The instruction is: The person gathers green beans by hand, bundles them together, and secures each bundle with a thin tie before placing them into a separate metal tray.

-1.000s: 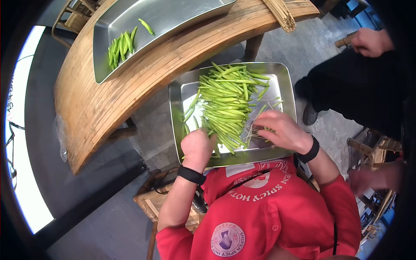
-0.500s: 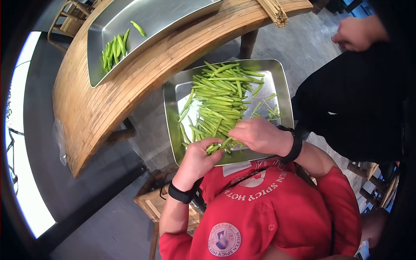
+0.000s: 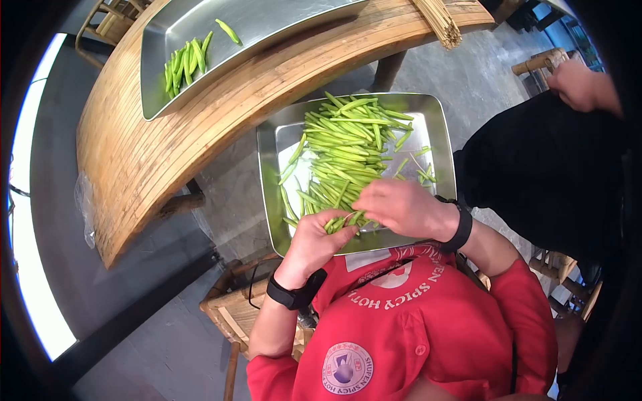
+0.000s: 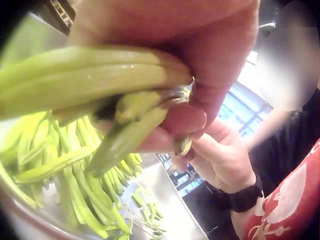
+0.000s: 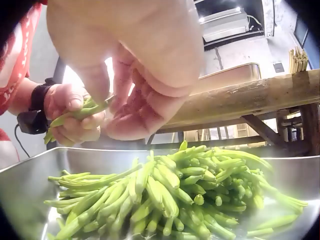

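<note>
Green beans [image 3: 344, 147] lie heaped in a metal tray [image 3: 448, 154] in front of the person. Over the tray's near edge the left hand [image 3: 311, 242] grips several beans, seen close in the left wrist view as pods [image 4: 85, 75] between thumb and fingers. The right hand [image 3: 405, 208] meets it from the right; in the right wrist view the right hand [image 5: 135, 65] pinches the tip of a bean [image 5: 75, 116] held in the left hand. Short bean ends and thin strings [image 4: 147, 207] lie apart from the heap at the tray's right side.
A curved wooden table [image 3: 120, 160] stands at the upper left, bearing a second metal tray [image 3: 267, 33] with several beans and a bundle of sticks [image 3: 438, 23]. A person in dark clothes [image 3: 542, 160] is at the right. A wooden chair [image 3: 234, 311] stands at lower left.
The left hand has risen off the tray's left part with beans in its grip. The right hand has moved left from the loose ends to the left hand's beans.
</note>
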Demonstrator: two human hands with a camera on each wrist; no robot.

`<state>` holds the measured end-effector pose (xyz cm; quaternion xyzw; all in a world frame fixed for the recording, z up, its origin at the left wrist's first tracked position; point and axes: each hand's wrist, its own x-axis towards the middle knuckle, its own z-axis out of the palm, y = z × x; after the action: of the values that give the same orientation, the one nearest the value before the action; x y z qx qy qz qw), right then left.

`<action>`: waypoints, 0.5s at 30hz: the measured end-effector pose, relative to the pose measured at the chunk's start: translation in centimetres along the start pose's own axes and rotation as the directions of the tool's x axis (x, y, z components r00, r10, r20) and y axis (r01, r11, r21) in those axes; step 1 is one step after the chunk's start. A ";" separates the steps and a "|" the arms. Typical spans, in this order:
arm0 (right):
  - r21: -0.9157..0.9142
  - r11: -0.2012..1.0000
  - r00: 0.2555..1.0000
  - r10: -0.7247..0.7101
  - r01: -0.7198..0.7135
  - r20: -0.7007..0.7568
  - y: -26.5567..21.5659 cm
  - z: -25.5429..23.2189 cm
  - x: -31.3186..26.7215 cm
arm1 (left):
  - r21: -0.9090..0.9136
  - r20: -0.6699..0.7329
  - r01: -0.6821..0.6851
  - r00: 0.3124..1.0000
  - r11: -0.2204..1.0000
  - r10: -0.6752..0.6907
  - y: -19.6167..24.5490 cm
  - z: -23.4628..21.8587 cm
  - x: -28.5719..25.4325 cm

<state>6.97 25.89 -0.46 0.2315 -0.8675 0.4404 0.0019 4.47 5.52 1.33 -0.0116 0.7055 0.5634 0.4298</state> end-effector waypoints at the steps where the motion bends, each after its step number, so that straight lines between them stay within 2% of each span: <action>1: 0.007 0.998 0.998 -0.062 0.061 0.009 -0.1 0.0 0.1 | 0.013 0.007 -0.017 1.000 1.000 0.017 0.0 0.1 0.0; 2: 0.008 0.998 0.998 -0.059 0.058 0.011 0.0 0.0 0.0 | 0.026 0.016 -0.033 0.999 0.999 0.032 -0.1 0.2 0.1; 4: -0.049 0.996 0.992 -0.063 0.068 0.105 0.3 0.0 0.0 | 0.013 0.025 -0.003 1.000 1.000 0.002 -0.1 0.2 0.3; 6: -0.068 0.996 0.995 -0.044 0.050 0.090 0.3 0.3 0.1 | 0.003 0.034 0.029 0.999 1.000 -0.029 -0.2 0.3 0.6; 8: -0.087 0.996 0.997 -0.025 0.032 0.074 0.3 0.7 0.1 | 0.002 -0.052 -0.047 0.998 0.999 0.047 -0.4 0.8 1.0; 9: -0.103 0.995 1.000 -0.004 0.002 -0.013 0.3 0.9 0.2 | 0.000 -0.052 -0.046 0.998 0.999 0.046 -0.4 1.2 1.1; 10: -0.116 0.993 0.995 0.016 -0.028 -0.102 0.3 1.2 0.4 | -0.124 -0.098 -0.085 0.993 0.989 0.073 -0.4 1.8 1.3; 11: -0.116 0.993 0.995 0.016 -0.027 -0.099 0.3 1.2 0.7 | -0.244 -0.146 -0.129 0.985 0.961 0.095 -0.4 2.2 1.5; 12: -0.072 0.995 0.987 0.060 -0.071 -0.148 0.3 1.3 1.0 | -0.246 -0.146 -0.128 0.985 0.961 0.094 -0.4 2.5 1.6; 14: -0.027 0.993 0.975 0.108 -0.115 -0.193 0.3 1.6 1.4 | -0.281 -0.242 -0.133 0.968 0.950 0.065 -0.2 2.9 2.1; 15: 0.021 0.991 0.951 0.133 -0.133 -0.278 0.3 1.8 1.5 | -0.283 -0.241 -0.134 0.968 0.950 0.065 -0.1 2.9 2.3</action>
<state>5.86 24.09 -1.45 0.1083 -0.8717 0.4686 0.0941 4.82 8.91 -0.15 -0.1049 0.6573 0.6789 0.3099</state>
